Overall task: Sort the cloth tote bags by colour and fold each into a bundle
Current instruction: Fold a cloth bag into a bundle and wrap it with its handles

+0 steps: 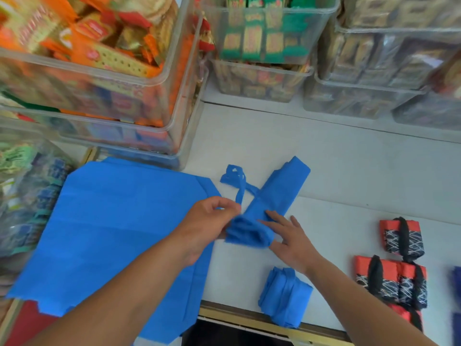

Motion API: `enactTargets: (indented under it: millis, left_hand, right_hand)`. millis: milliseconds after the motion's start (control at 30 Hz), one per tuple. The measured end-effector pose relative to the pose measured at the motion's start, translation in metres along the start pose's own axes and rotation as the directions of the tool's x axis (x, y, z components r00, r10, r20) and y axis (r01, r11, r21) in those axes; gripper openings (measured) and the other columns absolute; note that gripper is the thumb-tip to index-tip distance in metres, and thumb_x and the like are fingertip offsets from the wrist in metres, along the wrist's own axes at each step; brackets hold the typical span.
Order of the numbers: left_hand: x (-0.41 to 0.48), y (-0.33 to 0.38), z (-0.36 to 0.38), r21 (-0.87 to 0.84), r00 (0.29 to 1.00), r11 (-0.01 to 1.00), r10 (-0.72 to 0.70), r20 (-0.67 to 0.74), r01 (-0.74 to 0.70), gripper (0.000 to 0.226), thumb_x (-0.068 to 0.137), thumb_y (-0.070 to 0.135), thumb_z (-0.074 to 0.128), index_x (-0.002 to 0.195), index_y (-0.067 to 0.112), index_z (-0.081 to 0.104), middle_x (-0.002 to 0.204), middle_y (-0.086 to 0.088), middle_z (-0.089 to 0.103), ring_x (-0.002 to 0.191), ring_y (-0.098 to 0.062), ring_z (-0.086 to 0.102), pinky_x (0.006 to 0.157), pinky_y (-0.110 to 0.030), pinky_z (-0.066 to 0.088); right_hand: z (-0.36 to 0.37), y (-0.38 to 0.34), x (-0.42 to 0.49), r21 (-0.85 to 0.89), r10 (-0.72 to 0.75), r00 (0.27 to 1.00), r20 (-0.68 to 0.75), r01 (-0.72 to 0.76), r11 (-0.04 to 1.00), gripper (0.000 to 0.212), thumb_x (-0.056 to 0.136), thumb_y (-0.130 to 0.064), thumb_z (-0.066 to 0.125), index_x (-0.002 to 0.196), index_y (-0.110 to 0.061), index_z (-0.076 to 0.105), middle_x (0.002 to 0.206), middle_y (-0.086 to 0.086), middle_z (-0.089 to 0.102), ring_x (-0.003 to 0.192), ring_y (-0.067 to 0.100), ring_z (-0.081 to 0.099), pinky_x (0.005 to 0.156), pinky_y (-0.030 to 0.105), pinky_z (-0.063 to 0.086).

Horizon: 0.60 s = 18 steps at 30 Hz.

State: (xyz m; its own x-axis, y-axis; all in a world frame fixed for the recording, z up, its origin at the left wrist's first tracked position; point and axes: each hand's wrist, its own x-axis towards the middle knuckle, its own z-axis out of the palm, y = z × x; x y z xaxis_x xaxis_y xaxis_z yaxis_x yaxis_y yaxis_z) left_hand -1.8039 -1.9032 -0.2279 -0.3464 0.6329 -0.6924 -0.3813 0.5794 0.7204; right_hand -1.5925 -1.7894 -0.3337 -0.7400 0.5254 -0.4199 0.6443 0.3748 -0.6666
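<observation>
Lining the counter [349, 158] behind blue bags [112, 221] stand bins [264, 78].

The left forearm [124, 283] and the right forearm [361, 303] show bare from the picture's lower edge up to the wrists. The left hand [212, 222] and the right hand [293, 242] are bare too, fingers and wrists alike. The left forearm looks broader in this wide-angle view. The nails are too blurred to tell.
</observation>
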Motion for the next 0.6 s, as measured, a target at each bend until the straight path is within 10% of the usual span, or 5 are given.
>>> enactTargets:
  millis: [133,233,367,467,600]
  left_hand:
    - [0.005,0.015,0.019,0.098,0.966,0.967,0.245,-0.085,-0.237,0.026,0.105,0.036,0.049,0.105,0.022,0.071,0.100,0.006,0.075,0.099,-0.012,0.070,0.090,-0.029,0.056]
    - [0.017,-0.007,0.036,0.347,0.875,0.850,0.464,-0.137,-0.396,0.005,0.100,0.028,0.060,0.100,0.023,0.061,0.103,0.011,0.065,0.102,-0.006,0.064,0.083,-0.017,0.051]
    - [0.036,-0.034,0.059,0.659,0.650,0.347,0.703,0.287,-0.667,0.014,0.095,0.020,0.063,0.109,0.019,0.063,0.119,0.009,0.057,0.111,-0.011,0.057,0.092,-0.028,0.050]
    - [0.061,-0.045,0.073,0.748,0.552,-0.047,0.644,0.530,-0.663,0.041,0.088,0.018,0.069,0.128,0.016,0.063,0.139,0.001,0.055,0.129,-0.022,0.051,0.109,-0.039,0.045]
    - [0.091,-0.054,0.075,0.785,0.628,-0.111,0.537,0.563,-0.609,0.050,0.086,0.021,0.073,0.135,0.017,0.061,0.141,0.005,0.058,0.141,-0.020,0.045,0.118,-0.045,0.036]
  right_hand:
    - [-0.002,-0.018,-0.008,0.518,0.238,0.964,-0.122,-0.142,0.844,0.047,0.090,-0.065,0.046,0.123,-0.036,0.065,0.138,-0.027,0.043,0.118,-0.015,0.048,0.097,0.010,0.043]
    - [-0.008,-0.024,-0.004,0.662,0.412,0.902,-0.128,-0.232,0.713,0.045,0.098,-0.060,0.047,0.121,-0.023,0.060,0.110,-0.032,0.059,0.095,-0.012,0.059,0.076,0.013,0.044]
    - [-0.015,-0.019,0.014,0.713,0.544,0.817,-0.192,-0.265,0.649,0.055,0.098,-0.060,0.048,0.078,-0.009,0.048,0.073,-0.002,0.048,0.064,0.012,0.044,0.063,0.028,0.038]
    - [-0.017,-0.010,0.026,0.765,0.534,0.826,-0.180,-0.223,0.604,0.057,0.095,-0.060,0.057,0.084,-0.004,0.052,0.073,0.000,0.050,0.067,0.013,0.048,0.065,0.032,0.043]
    - [-0.030,-0.007,0.038,0.762,0.550,0.818,-0.169,-0.246,0.599,0.029,0.093,-0.019,0.069,0.117,-0.025,0.053,0.092,0.001,0.065,0.072,0.009,0.063,0.063,0.019,0.051]
